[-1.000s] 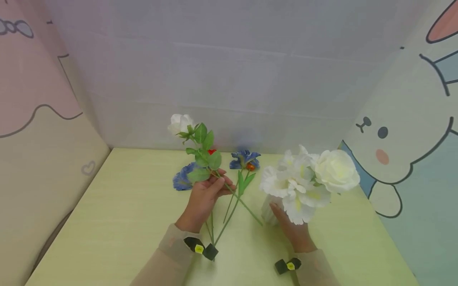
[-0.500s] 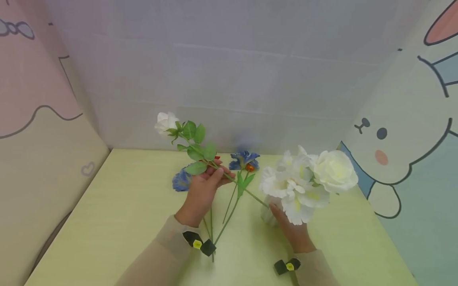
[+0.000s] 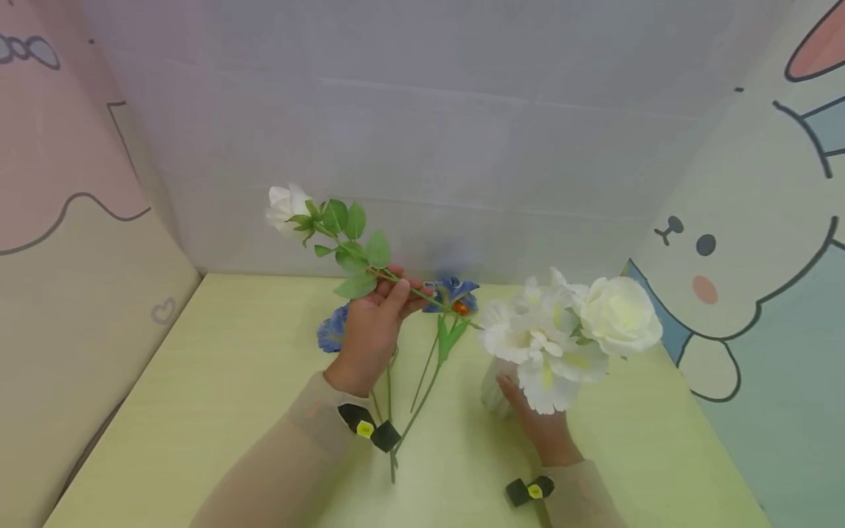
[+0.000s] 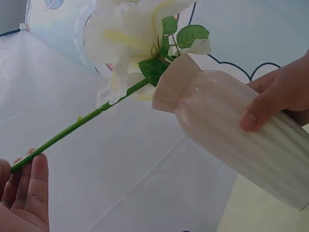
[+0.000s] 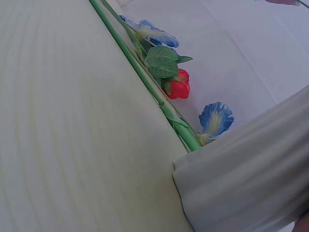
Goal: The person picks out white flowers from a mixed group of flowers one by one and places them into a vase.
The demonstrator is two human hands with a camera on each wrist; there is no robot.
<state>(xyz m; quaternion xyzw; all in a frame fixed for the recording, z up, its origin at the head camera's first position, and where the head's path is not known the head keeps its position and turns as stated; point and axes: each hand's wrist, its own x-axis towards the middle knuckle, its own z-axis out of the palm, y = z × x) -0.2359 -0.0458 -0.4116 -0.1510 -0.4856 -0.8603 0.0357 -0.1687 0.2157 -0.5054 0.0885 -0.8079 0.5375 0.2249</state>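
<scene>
My left hand [image 3: 376,323] pinches the green stem of a white rose [image 3: 288,209], whose bloom points up and left. The stem's lower end reaches toward the white blooms [image 3: 544,341] in the vase; in the left wrist view the stem [image 4: 79,121] runs up to the petals beside the vase mouth. My right hand [image 3: 538,422] grips the ribbed white vase [image 4: 236,130] round its side. A white rose [image 3: 620,315] and ruffled white flowers stand in that vase, hiding much of it in the head view.
Blue flowers [image 3: 449,293] and a small orange-red flower [image 3: 461,308] lie on the table with their stems toward me. Another blue flower [image 3: 332,330] lies partly behind my left hand. A red rose [image 5: 178,86] shows in the right wrist view. Cloth walls enclose the pale table [image 3: 218,381].
My left hand has raised the white rose and its bloom has swung up and left. The stem's lower end has moved up to the vase's blooms. My right hand stays on the vase.
</scene>
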